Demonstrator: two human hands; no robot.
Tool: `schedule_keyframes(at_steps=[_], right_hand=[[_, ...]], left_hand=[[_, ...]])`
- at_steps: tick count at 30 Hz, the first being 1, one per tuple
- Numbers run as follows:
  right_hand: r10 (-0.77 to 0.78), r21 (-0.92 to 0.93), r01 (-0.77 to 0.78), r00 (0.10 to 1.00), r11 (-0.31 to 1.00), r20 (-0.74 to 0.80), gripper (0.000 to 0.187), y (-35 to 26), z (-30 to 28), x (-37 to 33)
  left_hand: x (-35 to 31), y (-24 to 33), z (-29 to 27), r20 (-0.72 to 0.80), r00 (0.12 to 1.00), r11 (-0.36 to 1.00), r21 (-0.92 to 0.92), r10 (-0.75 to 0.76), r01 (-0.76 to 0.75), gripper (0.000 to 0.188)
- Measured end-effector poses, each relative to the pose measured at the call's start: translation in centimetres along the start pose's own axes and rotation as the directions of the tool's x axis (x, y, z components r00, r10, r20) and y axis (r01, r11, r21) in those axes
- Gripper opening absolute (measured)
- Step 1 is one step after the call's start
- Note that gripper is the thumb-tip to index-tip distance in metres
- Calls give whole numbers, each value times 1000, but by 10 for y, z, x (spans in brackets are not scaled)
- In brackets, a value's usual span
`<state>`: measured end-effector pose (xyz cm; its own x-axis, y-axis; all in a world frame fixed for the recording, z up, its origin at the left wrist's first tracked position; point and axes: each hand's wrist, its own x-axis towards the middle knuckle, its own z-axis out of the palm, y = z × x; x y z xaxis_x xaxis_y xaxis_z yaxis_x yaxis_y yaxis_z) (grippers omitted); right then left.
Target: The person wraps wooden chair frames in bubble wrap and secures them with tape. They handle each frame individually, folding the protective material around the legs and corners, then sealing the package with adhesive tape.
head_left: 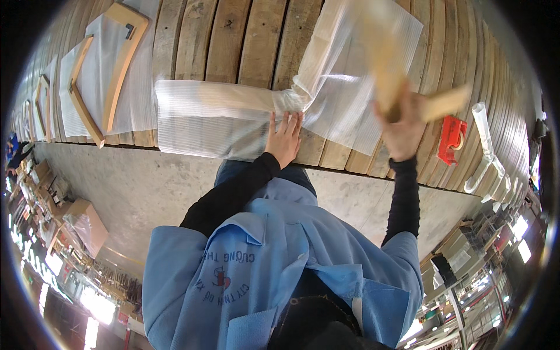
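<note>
My left hand (pixel 284 139) lies with fingers stretched out on a sheet of white translucent foam wrap (pixel 216 131). That wrap is folded over an angled, L-shaped piece, and a pale wood tone shows through it. My right hand (pixel 403 128) grips an L-shaped wooden frame piece (pixel 385 55) at its corner. The piece is held over the right part of the wrap and is smeared by motion, its long arm pointing away and its short arm to the right. A red tape dispenser (pixel 450 140) with a roll of tape lies to the right of my right hand.
The slatted wooden table (pixel 251 44) ends just in front of my body. On the left, L-shaped wooden pieces (pixel 119 70) lie on more foam sheets (pixel 140 96). A wrapped angled piece (pixel 489 149) lies at the far right. A cardboard box (pixel 84 224) stands on the floor at left.
</note>
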<state>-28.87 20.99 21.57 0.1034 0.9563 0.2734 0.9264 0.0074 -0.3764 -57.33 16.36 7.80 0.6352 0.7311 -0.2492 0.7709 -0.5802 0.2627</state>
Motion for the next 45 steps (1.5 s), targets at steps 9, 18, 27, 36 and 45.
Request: schedule_keyframes(at_steps=[9,18,27,36,45], right_hand=[[-609,233,564,702,792,370,84,-78,142,13],[57,745,-170,983,645,175,57,-132,-4,103],[80,899,-438,895,-34,439,48,-77,32,54],[-100,578,-814,580,-52,808,79,-2,154,1],[-12,416,-883,423,216,906,84,14,165,7]], left_hand=[[-3,2,9,151,986,989,116,73,-92,81],[-8,-8,12,54,997,984,162,64,-72,76],[-6,-5,7,116,986,942,298,122,-152,70],[-10,-10,-11,271,948,921,301,164,-246,59],[-8,-14,-4,296,937,958,155,188,-241,74]])
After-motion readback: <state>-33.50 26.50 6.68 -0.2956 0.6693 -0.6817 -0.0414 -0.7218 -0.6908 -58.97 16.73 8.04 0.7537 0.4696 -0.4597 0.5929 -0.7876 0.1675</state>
